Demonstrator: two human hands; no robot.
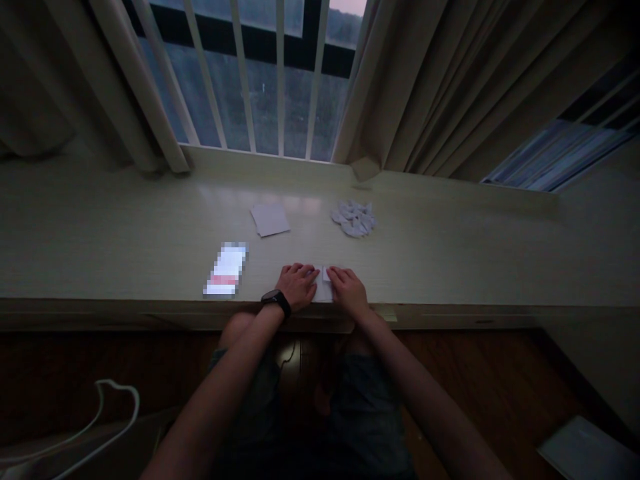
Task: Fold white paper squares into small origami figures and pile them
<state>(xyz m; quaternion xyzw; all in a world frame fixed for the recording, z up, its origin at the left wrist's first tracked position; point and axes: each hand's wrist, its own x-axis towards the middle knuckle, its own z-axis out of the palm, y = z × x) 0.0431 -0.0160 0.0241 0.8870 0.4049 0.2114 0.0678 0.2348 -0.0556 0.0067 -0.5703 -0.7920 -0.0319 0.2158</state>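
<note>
A small white sheet of paper (324, 292) lies at the front edge of the sill-like desk, with a folded flap near its top. On its left side rests my left hand (297, 287), fingers bent and pressed together against the paper, a dark band on the wrist. My right hand (349, 291) grips the paper's right side, fingertips closed at the folded flap. Both palms hide the sheet's outer parts. Beyond my hands lie a stack of square white paper (271, 220) and a cluster of folded white paper pieces (355, 219).
To the left, a phone (226, 269) with a lit, blurred screen lies near the front edge of the pale desk (125, 247). Curtains (415, 87) hang beside the barred window (260, 80) at the back. A white cable-like loop (135, 400) shows at lower left.
</note>
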